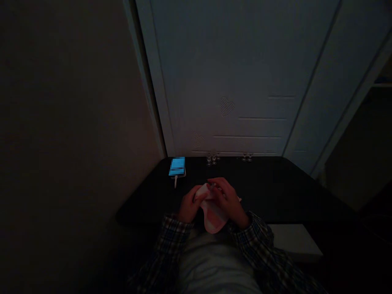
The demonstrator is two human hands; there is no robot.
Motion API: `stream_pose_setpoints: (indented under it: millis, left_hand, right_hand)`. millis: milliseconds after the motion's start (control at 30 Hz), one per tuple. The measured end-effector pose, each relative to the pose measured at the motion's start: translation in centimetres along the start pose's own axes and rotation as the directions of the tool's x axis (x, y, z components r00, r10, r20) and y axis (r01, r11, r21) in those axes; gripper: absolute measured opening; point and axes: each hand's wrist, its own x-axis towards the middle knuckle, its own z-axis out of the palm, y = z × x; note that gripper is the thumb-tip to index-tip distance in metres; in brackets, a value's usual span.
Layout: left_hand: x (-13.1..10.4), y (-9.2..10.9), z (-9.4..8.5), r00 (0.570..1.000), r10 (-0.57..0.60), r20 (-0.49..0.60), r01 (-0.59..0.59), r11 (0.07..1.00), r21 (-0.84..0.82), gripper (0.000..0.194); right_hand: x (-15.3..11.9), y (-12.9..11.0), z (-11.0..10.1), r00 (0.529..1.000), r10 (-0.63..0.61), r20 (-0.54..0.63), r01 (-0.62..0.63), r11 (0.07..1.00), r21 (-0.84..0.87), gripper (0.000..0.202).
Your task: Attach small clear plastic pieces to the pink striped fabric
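Pink cloth (213,220) bunched between both hands, over near edge of black table (269,183), loose end hanging toward wearer's lap. Left hand (189,206) closed on cloth, seemingly steadying it. Right hand (229,200) curled over upper folds, gripping cloth; small shiny piece at fingertips, too dim for me to identify. Held close to body, probably for control. Small clear glasses (209,160) stand along far edge, likely leaving room nearer hands. Lit blue screen (177,166) lies far left, white cable (175,181) beside it.
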Motion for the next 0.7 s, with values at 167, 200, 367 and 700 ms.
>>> stream_pose_setpoints:
  millis: [167, 200, 367, 700]
  left_hand:
    - [0.0, 0.6, 0.0, 1.000, 0.017, -0.020, -0.018, 0.997, -0.077, 0.031]
    - [0.0, 0.8, 0.0, 1.000, 0.015, -0.024, -0.018, 0.996, -0.090, 0.031]
    - [0.0, 1.0, -0.2, 0.999, -0.002, -0.037, -0.003, 0.988, -0.153, 0.028]
    - [0.2, 0.0, -0.3, 0.984, -0.096, -0.150, 0.043, 0.946, -0.322, 0.034]
  right_hand:
    - [0.0, 0.5, 0.0, 1.000, 0.019, -0.009, -0.019, 0.999, -0.029, 0.023]
    - [0.0, 0.6, 0.0, 1.000, 0.025, -0.011, -0.025, 0.999, -0.035, 0.022]
    - [-0.1, 0.8, 0.1, 0.994, 0.095, -0.055, -0.098, 0.994, -0.050, 0.018]
    - [-0.4, 0.5, -0.2, 0.970, 0.161, -0.181, -0.162, 0.987, 0.012, 0.019]
